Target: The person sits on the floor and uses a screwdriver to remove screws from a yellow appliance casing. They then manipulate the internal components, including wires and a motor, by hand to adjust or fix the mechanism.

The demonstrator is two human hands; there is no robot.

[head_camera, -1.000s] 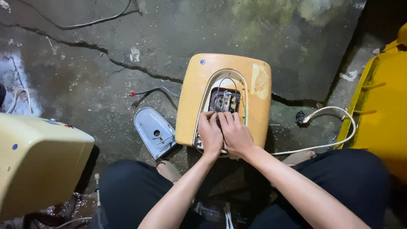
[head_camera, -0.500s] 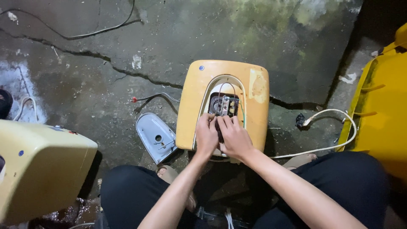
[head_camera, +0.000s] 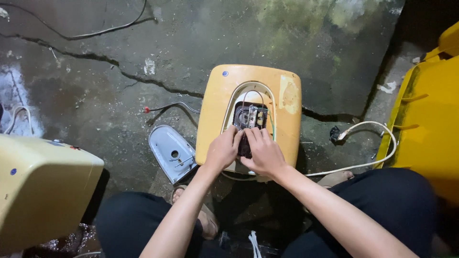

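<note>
Here both forearms reach forward from the bottom of the view and meet over the lower part of a yellow appliance casing [head_camera: 248, 112], which lies flat on the wet, cracked concrete floor [head_camera: 95, 100] between the person's knees. The left hand [head_camera: 222, 152] is curled, with the fingers bent down at the edge of an arched opening in the casing. The right hand [head_camera: 264, 154] lies just beside it, touching it, the fingers stretched toward a dark electrical part [head_camera: 249, 118] inside the opening. I cannot tell if either hand really grips something, because the fingertips are hidden.

The casing is a rounded rectangle; its long axis runs away from the person, and the arched opening points with its curved top to the far side. A small blue round mark [head_camera: 224, 73] sits near the far left corner, and a pale worn patch [head_camera: 289, 93] is on the right side.

A grey oval cover plate [head_camera: 171, 152] lies on the floor just left of the casing. A white cable [head_camera: 368, 143] loops at the right, near a big yellow container [head_camera: 425, 119]. A second pale yellow casing [head_camera: 38, 186] stands at the left edge.
</note>
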